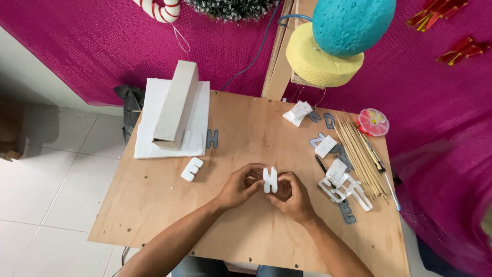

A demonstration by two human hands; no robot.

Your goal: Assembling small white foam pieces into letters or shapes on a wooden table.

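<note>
A white foam letter piece (270, 179) stands upright at the middle of the wooden table (154, 205), pinched between both hands. My left hand (241, 185) grips its left side with the fingertips. My right hand (293, 195) curls round its right side. Another white foam letter (192, 169) lies flat to the left, apart from the hands.
White foam sheets (148, 138) with a long grey cardboard box (176, 105) on them lie at the back left. Wooden skewers (361, 154), grey and white foam letters (343, 187), a pen (321, 164) and a pink round case (373, 122) are at the right. Foam balls (348, 25) hang above.
</note>
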